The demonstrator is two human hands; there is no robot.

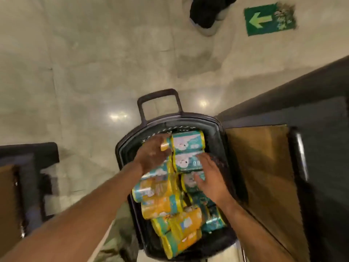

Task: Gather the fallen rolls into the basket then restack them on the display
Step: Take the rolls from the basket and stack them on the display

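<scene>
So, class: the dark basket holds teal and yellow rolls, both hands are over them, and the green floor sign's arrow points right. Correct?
One slip: in the head view the arrow on the green floor sign points left, not right. The rest holds: the dark basket holds teal and yellow rolls, with the left hand and right hand over them.

left hand point(151, 154) motion-blurred, hold on rolls point(187, 142) unclear | right hand point(209, 176) covers rolls beneath | roll print illegible | shoe point(205, 21) at 12 o'clock cut by top edge | floor sign point(270, 18) at 1 o'clock, text smeared | display point(264, 157) at 3 o'clock cut off
</scene>
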